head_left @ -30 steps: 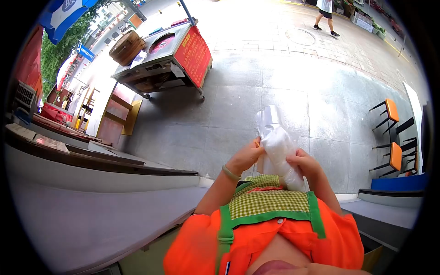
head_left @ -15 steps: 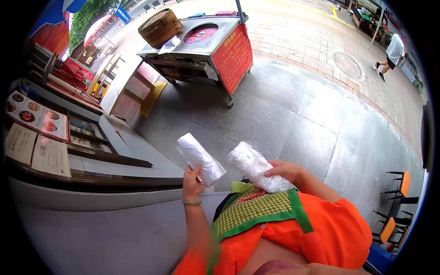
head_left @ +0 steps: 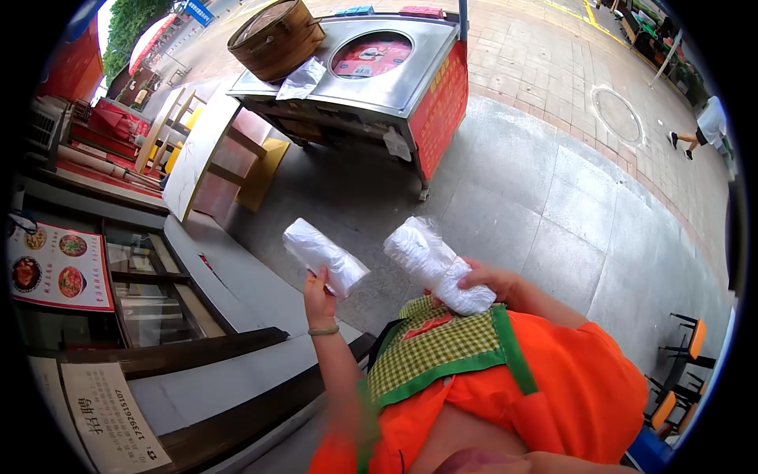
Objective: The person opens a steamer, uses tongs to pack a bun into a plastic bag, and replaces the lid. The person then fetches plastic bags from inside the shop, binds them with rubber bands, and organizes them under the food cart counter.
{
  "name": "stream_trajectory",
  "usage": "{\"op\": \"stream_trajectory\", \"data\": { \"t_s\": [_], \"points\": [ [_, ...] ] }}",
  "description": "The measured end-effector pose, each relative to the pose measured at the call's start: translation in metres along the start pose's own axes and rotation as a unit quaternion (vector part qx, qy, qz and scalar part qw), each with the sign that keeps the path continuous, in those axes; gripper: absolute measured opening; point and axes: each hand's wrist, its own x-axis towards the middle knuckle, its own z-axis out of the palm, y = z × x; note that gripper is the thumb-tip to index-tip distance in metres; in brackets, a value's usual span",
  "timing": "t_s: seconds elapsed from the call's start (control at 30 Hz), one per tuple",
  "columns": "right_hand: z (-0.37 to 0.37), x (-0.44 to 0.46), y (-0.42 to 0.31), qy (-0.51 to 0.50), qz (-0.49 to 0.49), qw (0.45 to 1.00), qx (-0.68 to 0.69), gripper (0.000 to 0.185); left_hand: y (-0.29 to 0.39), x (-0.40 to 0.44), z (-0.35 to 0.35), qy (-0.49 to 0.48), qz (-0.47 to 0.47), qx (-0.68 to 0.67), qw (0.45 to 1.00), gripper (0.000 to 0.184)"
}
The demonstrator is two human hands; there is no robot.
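My left hand (head_left: 319, 299) is closed around the lower side of a smooth roll of white plastic bags (head_left: 326, 257), held up in front of me at a slant. A thicker, more crumpled roll of white plastic bags (head_left: 426, 251) is in my right hand (head_left: 488, 278), whose fingers wrap its near end close to my chest. The two rolls are apart, with grey floor showing between them. Just under the right-hand roll is my green checked apron (head_left: 438, 351).
Ahead stands a metal cart (head_left: 371, 95) with a round opening and a bamboo steamer (head_left: 276, 39) on top. A white table (head_left: 197, 150) is beside it. Along my left runs a window counter (head_left: 229, 292) with posters. Orange chairs (head_left: 696, 338) stand at right; a person (head_left: 711, 126) walks far right.
The view has shifted as I move forward, so the cart and window appear nearer. Both hands keep their rolls. The walking person has moved further right.
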Motion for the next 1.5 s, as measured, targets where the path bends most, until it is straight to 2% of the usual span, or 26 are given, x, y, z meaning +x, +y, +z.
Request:
{"op": "stream_trajectory", "data": {
  "t_s": [0.2, 0.27, 0.43, 0.53, 0.67, 0.77, 0.83, 0.87, 0.9, 0.93, 1.0, 1.07, 1.23, 1.47, 1.5],
  "points": [
    [-0.062, 0.093, -0.079, 0.031, -0.039, 0.999, -0.022, 0.072, 0.035, 0.142, 0.009, -0.061, 0.0, 0.022, 0.998, 0.038],
    [-0.074, 0.134, -0.11, 0.084, -0.043, 0.995, 0.024, 0.072, 0.04, 0.187, 0.005, -0.045, 0.004, 0.024, 0.999, 0.037],
    [-0.081, 0.255, -0.198, 0.083, -0.034, 0.996, 0.003, 0.061, 0.08, 0.309, -0.003, 0.005, -0.01, 0.04, 0.999, 0.031],
    [-0.086, 0.33, -0.233, 0.049, -0.018, 0.998, -0.022, 0.059, 0.119, 0.363, -0.01, 0.016, -0.013, 0.025, 0.999, 0.033],
    [-0.085, 0.424, -0.241, 0.068, 0.079, 0.993, -0.047, 0.051, 0.152, 0.42, -0.037, 0.022, -0.01, 0.044, 0.999, 0.032],
    [-0.085, 0.477, -0.253, 0.06, 0.116, 0.984, -0.12, 0.042, 0.175, 0.472, -0.056, 0.02, -0.031, 0.056, 0.998, 0.031],
    [-0.085, 0.508, -0.265, 0.073, 0.113, 0.982, -0.133, 0.049, 0.187, 0.515, -0.066, -0.005, -0.049, 0.093, 0.994, 0.031],
    [-0.083, 0.523, -0.266, 0.07, 0.106, 0.98, -0.154, 0.056, 0.187, 0.532, -0.07, -0.009, -0.055, 0.09, 0.994, 0.031],
    [-0.082, 0.542, -0.264, 0.077, 0.082, 0.989, -0.1, 0.058, 0.193, 0.556, -0.072, -0.036, -0.058, 0.099, 0.993, 0.031],
    [-0.1, 0.57, -0.253, 0.066, 0.037, 0.992, -0.103, 0.063, 0.206, 0.581, -0.076, -0.061, -0.055, 0.113, 0.99, 0.031],
    [-0.078, 0.61, -0.261, 0.108, -0.023, 0.993, -0.051, 0.068, 0.225, 0.629, -0.087, -0.092, -0.069, 0.125, 0.985, 0.031],
    [-0.065, 0.648, -0.263, 0.102, -0.08, 0.991, 0.038, 0.073, 0.247, 0.672, -0.089, -0.138, -0.085, 0.159, 0.974, 0.032],
    [-0.051, 0.702, -0.27, 0.209, -0.15, 0.966, -0.02, 0.071, 0.284, 0.784, -0.07, -0.293, -0.144, 0.259, 0.909, 0.034],
    [-0.037, 0.752, -0.312, 0.245, -0.24, 0.939, -0.002, 0.07, 0.281, 0.921, -0.003, -0.385, -0.197, 0.278, 0.858, 0.035],
    [-0.041, 0.762, -0.318, 0.259, -0.24, 0.935, -0.016, 0.069, 0.265, 0.946, -0.002, -0.369, -0.117, 0.342, 0.856, 0.037]
  ]
}}
